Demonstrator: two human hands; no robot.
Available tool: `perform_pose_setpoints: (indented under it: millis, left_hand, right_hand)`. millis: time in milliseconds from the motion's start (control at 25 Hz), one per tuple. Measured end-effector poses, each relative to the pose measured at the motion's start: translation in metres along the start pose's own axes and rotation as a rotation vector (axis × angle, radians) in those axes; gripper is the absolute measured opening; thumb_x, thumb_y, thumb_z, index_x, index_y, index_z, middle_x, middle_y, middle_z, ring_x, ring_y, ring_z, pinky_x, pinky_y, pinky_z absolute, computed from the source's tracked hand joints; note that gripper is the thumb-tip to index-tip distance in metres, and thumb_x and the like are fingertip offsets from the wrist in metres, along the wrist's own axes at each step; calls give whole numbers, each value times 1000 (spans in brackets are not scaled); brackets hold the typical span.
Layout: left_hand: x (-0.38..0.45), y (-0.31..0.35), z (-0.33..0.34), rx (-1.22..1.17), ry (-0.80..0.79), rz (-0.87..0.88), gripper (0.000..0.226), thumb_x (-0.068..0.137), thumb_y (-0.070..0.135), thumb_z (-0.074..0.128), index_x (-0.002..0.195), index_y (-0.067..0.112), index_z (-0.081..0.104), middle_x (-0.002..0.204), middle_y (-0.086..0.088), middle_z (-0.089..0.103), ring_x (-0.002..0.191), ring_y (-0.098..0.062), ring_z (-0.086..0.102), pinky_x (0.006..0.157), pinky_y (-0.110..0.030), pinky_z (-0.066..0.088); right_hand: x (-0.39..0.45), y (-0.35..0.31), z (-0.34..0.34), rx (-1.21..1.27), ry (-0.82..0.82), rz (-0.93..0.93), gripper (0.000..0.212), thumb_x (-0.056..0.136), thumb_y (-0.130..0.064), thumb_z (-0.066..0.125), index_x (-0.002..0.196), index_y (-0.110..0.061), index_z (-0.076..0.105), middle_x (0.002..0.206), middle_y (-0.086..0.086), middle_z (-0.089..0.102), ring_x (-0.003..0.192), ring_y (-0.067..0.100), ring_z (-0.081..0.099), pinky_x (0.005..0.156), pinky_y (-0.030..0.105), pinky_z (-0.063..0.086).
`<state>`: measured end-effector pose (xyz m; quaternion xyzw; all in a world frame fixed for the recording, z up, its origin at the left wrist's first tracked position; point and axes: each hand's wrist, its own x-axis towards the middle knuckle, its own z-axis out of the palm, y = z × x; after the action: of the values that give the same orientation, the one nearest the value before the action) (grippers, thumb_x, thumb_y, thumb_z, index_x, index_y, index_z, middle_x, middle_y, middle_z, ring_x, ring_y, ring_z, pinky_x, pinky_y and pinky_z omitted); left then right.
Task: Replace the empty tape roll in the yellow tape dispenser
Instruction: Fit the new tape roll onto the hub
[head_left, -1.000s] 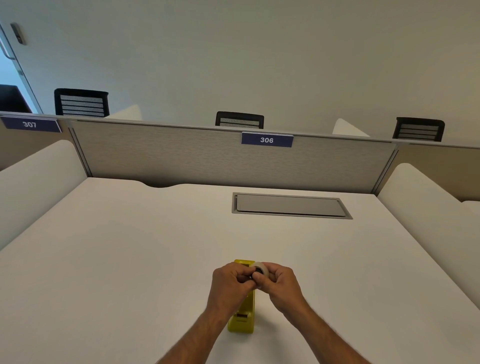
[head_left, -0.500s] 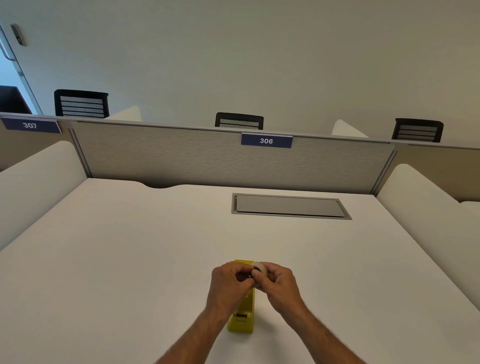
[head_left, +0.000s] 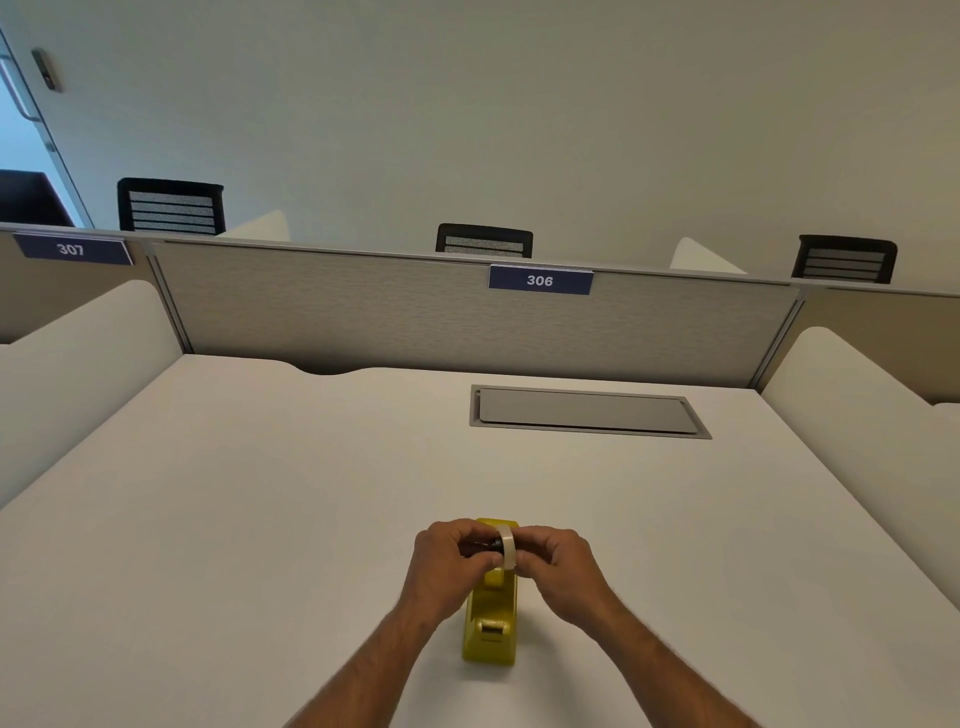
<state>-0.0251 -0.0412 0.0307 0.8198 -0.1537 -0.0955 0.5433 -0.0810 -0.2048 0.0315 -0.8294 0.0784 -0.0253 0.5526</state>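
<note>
Fingers of the left hand (head_left: 451, 558) and right hand (head_left: 555, 561) pinched a tape roll (head_left: 506, 546) upright above the yellow dispenser (head_left: 491, 618) on the desk (head_left: 260, 493), probably to work its dark hub (head_left: 488, 545).

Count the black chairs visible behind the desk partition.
3. One chair back at far left, one in the middle just left of the 306 sign, and one at far right. The partition hides everything below their tops, so lower chairs may be unseen.
</note>
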Motion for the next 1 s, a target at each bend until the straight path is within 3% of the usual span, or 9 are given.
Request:
perform_pose_setpoints:
  millis: [160,280,560,800,1000]
  left_hand:
    - [2,-9,-1,18,-27,-34,37,71,11,83,88,41,70,85,20,73,78,5,70,71,-15,55]
    - [3,-15,1,41,-11,-30,49,70,9,84,110,33,67,90,15,73,81,-2,71,80,-23,59]
    - [7,-21,7,95,-30,-47,72,75,21,81,137,36,46,92,24,67,83,0,66,69,-6,45]
    - [9,-22,12,126,11,-61,74,80,20,78,142,33,41,106,12,73,84,-6,66,82,-19,49]
    - [11,-21,12,123,41,-78,74,80,21,78,144,29,41,110,5,74,98,-11,68,98,-34,50]
  right_hand:
    - [3,2,3,-163,-8,-14,33,88,-10,69,107,-36,75,101,-11,77,94,4,70,85,21,55]
    - [4,3,6,-286,8,-16,31,89,-11,67,114,-28,73,106,-7,75,96,8,68,86,22,53]
    - [5,5,12,-482,50,-64,25,92,-22,66,117,-24,71,106,2,70,93,14,60,80,17,44]
    - [10,7,17,-496,76,-49,25,94,-20,64,117,-23,71,106,4,69,90,10,55,79,14,41]
    - [16,9,16,-535,74,-41,24,94,-23,63,117,-24,71,105,4,68,88,10,54,75,11,39]
